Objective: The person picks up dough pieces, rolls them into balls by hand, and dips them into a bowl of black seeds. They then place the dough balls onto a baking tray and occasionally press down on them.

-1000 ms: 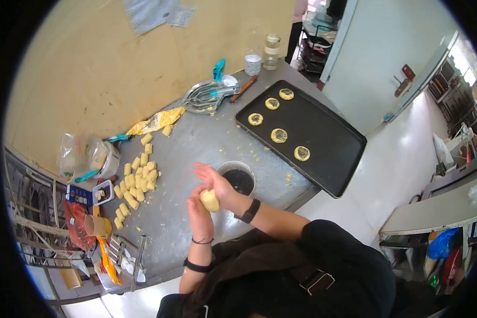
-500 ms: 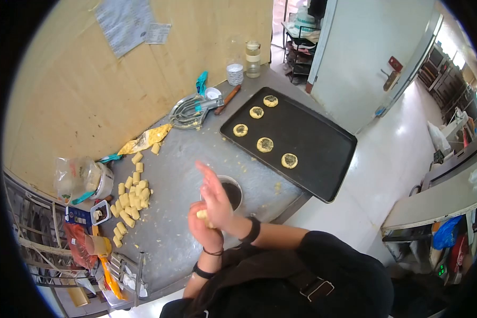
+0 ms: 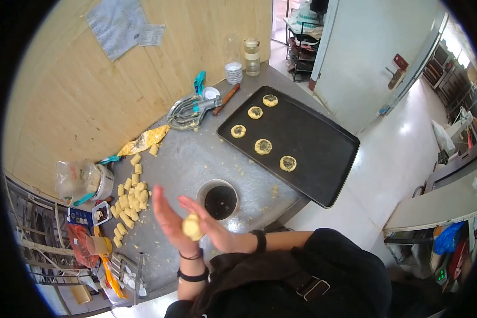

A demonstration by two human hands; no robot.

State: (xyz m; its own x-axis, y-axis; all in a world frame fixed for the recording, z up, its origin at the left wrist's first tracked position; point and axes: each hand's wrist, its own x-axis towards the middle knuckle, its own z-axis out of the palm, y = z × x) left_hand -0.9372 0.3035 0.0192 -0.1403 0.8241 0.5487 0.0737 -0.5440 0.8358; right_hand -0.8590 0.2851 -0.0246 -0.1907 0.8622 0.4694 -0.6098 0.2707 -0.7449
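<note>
A yellow dough ball [image 3: 193, 227] sits between my two palms, above the near part of the table. My left hand [image 3: 170, 221] is upright with straight fingers, its palm against the ball. From the other side my right hand [image 3: 216, 231] presses the dough, fingers stretched out. Just beyond my right hand stands a round bowl [image 3: 200, 193] with dark contents that I cannot identify for sure. Left of my hands lies a heap of short dough pieces [image 3: 126, 203]. The black baking tray [image 3: 312, 143] holds several flattened dough rounds [image 3: 263, 147] with dark tops.
Along the wall lie a mixer beater [image 3: 188, 112], a wooden stick [image 3: 227, 99] and a yellow-smeared piping bag [image 3: 144, 142]. A glass jar [image 3: 252, 57] stands at the back. The tray overhangs the right edge of the metal table [image 3: 169, 169]. A door [image 3: 373, 58] is beyond.
My hands have moved left and parted at the fingers, so the dough ball shows between them. The bowl, partly covered before, is now in full view.
</note>
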